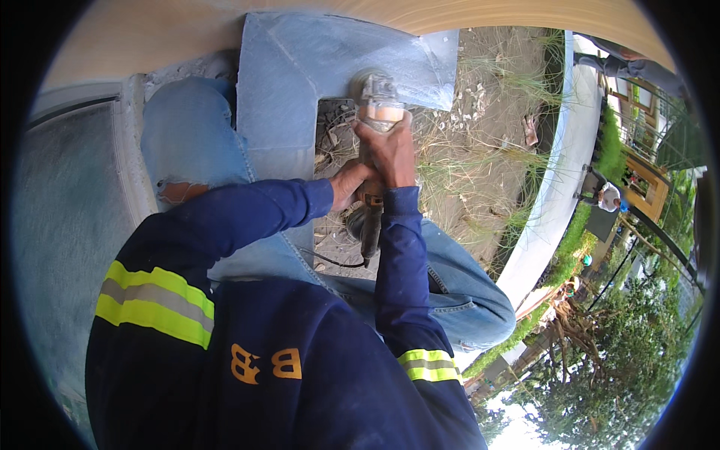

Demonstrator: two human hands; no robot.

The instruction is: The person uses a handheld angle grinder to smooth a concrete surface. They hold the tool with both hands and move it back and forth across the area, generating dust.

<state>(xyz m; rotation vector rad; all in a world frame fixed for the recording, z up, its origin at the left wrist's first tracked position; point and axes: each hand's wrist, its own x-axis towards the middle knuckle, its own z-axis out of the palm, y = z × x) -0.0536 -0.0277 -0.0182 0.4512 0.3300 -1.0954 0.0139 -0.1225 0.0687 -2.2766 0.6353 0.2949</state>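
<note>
Both of my hands are closed around a dusty angle grinder (372,196) with an orange and dark body. My right hand (391,148) grips it near the metal gear head. Farther back, my left hand (349,184) wraps the body from the left side. The grinder's head rests at the inner corner of a grey-blue, L-shaped stone slab (276,120), over its surface. Its disc is mostly hidden, with a pale dust haze around it. A thin black power cord (330,260) runs from the rear end of the grinder.
Dry soil (480,161) with grass tufts and stone chips lies right of the slab. A curved pale kerb (544,202) bounds it. A tan wall (187,34) rises beyond the slab, and a framed dark panel (71,180) stands left. My jeans-clad knees (480,311) flank the grinder.
</note>
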